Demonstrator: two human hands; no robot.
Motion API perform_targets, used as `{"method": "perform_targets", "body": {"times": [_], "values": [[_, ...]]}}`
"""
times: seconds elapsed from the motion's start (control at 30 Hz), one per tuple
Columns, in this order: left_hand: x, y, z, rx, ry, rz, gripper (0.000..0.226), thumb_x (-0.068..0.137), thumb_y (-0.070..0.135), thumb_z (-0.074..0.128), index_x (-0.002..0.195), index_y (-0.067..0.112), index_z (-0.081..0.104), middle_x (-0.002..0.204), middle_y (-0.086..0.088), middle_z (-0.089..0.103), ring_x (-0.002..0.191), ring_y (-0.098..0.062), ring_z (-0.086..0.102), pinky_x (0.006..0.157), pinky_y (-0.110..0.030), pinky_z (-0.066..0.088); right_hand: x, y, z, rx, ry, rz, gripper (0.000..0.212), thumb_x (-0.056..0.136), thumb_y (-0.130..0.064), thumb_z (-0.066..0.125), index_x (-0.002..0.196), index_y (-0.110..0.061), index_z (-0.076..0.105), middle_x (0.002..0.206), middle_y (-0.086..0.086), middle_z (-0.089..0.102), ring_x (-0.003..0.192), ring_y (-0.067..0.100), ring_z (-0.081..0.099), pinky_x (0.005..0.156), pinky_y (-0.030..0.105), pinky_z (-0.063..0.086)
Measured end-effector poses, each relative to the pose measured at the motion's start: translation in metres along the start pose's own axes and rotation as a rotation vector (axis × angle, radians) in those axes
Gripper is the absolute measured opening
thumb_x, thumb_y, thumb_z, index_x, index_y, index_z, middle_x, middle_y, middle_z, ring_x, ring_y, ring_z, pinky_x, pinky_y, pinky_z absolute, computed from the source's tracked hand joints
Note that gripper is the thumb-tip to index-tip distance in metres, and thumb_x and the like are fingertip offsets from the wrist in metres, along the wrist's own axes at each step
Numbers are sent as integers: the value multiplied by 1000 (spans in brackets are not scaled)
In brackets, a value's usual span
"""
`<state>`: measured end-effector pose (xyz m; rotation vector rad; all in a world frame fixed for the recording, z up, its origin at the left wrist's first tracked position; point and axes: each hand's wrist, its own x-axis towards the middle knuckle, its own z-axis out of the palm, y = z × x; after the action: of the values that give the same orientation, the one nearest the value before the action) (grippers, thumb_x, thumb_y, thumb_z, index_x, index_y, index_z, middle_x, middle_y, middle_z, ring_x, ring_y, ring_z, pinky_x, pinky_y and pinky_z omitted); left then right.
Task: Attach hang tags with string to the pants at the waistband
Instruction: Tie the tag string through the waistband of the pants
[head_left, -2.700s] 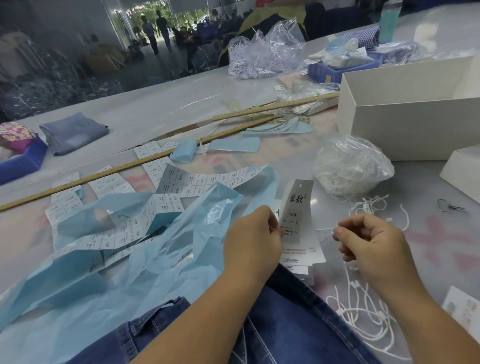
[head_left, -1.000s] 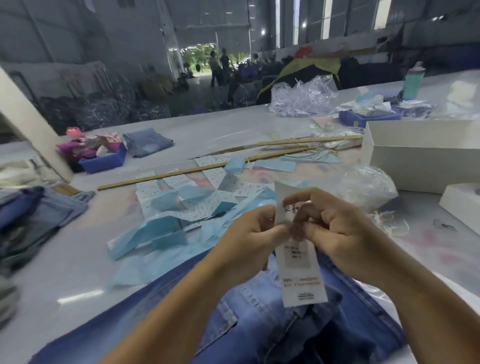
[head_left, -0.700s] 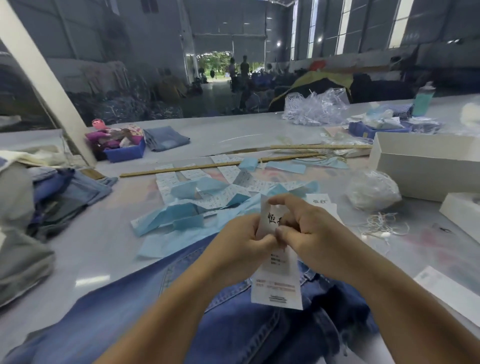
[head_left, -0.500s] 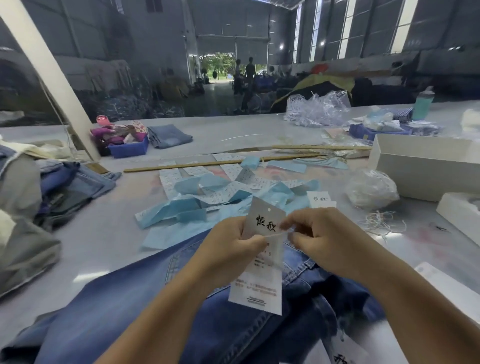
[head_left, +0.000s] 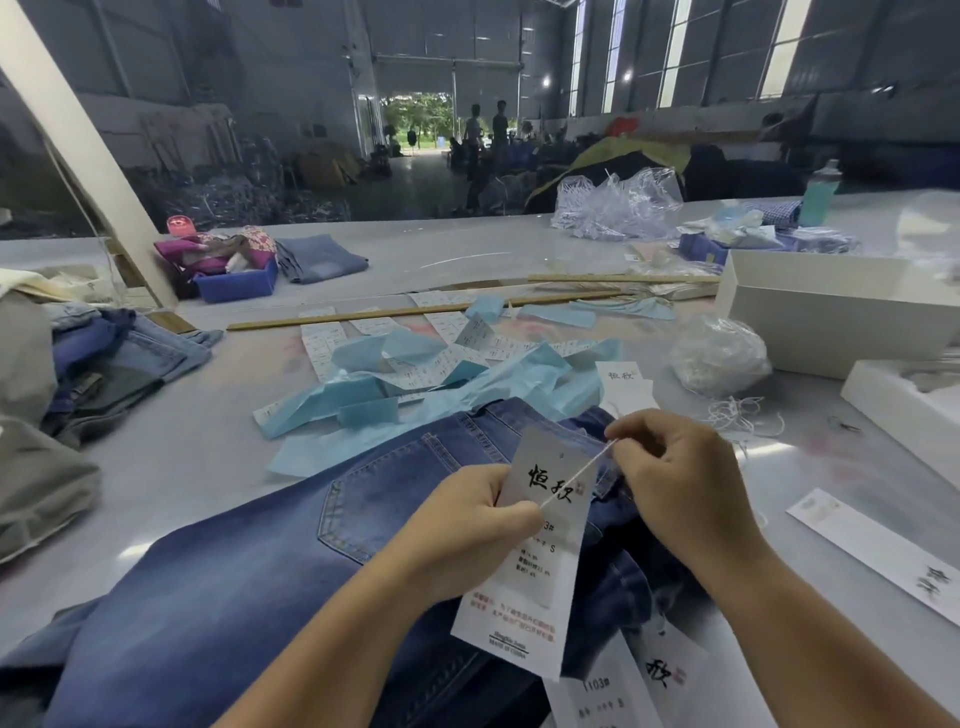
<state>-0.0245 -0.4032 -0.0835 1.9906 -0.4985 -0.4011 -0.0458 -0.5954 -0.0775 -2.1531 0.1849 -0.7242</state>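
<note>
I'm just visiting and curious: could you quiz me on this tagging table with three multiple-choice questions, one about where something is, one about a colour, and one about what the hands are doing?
1. Where does the blue plastic bin sit?
A. far left of the table
B. on the jeans
C. inside the white box

2. What colour are the crumpled paper sheets beyond the jeans?
A. yellow
B. light blue
C. red

3. What is the right hand doing?
A. resting flat on the table
B. lifting the white box
C. pinching the string

Answers: 1 A, it stands at the far left by folded denim. 2 B, they are pale blue. 3 C, the white string runs taut across the hang tag, which the left hand has in its grip.
</note>
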Motion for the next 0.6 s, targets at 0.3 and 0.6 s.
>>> {"method": "perform_targets", "body": {"times": [0.3, 0.6], "values": [[6, -3, 6, -87, -43, -68, 35, 83, 43, 52, 93, 15, 72, 90, -4, 77, 83, -25, 74, 83, -47, 58, 2, -10, -3, 1102, -6, 454, 25, 89, 12, 46, 82, -7, 61, 66, 11, 66, 57, 18, 63, 53, 28, 56], [22, 11, 15, -101, 147, -8, 27, 96, 12, 46, 104, 29, 65, 91, -2, 74, 82, -27, 71, 74, -46, 57, -3, -8, -6, 847, -284, 390, 10, 93, -2, 57, 83, -6, 56, 60, 12, 57, 32, 7, 27, 33, 15, 23]]}}
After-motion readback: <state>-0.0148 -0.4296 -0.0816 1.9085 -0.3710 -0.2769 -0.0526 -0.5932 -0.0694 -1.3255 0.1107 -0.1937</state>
